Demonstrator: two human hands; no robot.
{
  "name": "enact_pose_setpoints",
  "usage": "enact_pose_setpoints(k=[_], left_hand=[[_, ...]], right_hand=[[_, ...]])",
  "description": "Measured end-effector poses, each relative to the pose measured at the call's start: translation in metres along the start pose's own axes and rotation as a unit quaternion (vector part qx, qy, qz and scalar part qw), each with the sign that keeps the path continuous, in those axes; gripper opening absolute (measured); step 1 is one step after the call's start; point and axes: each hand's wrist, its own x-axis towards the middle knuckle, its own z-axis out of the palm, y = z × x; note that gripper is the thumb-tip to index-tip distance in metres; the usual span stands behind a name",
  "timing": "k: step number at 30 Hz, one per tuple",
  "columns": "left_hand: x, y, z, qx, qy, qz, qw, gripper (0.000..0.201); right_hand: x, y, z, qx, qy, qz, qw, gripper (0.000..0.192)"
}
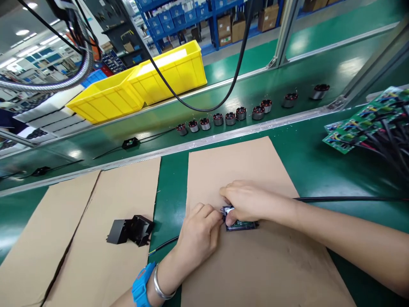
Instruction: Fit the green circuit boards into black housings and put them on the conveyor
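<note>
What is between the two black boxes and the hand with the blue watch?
In the head view, between the black boxes and the left hand lie cardboard, a strip of green table and a thin black cable.

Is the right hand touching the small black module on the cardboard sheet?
Touching. The head view shows the right hand lying over the small black module, fingers covering its top, with no gap between them.

Both hands [223,217] pinching a small circuit board [240,224] (partly hidden), on cardboard sheet [249,170]
</note>
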Motion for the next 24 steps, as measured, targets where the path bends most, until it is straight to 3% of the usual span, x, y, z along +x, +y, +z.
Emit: enact_pose_setpoints(k=[4, 8, 11, 14, 18, 20, 24], left_hand=[[0.004, -0.007, 0.005, 0.011, -0.009, 0.043, 0.999, 0.029], [0.010, -0.013, 0.003, -0.039, -0.024, 0.015, 0.999, 0.025], [0.012, -0.018, -0.004, -0.085, -0.033, 0.011, 0.996, 0.014], [0.009, -0.017, -0.012, -0.069, -0.043, 0.012, 0.997, 0.012], [0.001, -0.001, -0.017, -0.005, 0.013, 0.071, 0.997, 0.023], [0.002, 0.008, -0.014, 0.006, -0.001, 0.141, 0.990, 0.027], [0.009, 0.016, -0.002, 0.078, -0.062, 0.223, 0.970, 0.041]], right_hand=[[0.039, -0.019, -0.012, -0.112, -0.149, -0.004, 0.983, 0.029], [0.051, -0.029, -0.018, -0.135, -0.176, -0.011, 0.975, 0.030], [0.032, -0.019, -0.019, -0.108, -0.110, -0.045, 0.987, 0.026], [-0.006, 0.009, -0.014, -0.023, 0.016, -0.110, 0.994, 0.024], [-0.062, 0.047, -0.001, 0.047, 0.190, -0.078, 0.977, 0.022], [-0.081, 0.056, 0.008, 0.053, 0.215, -0.054, 0.974, 0.019], [-0.089, 0.056, 0.024, 0.057, 0.182, -0.043, 0.981, 0.013]])
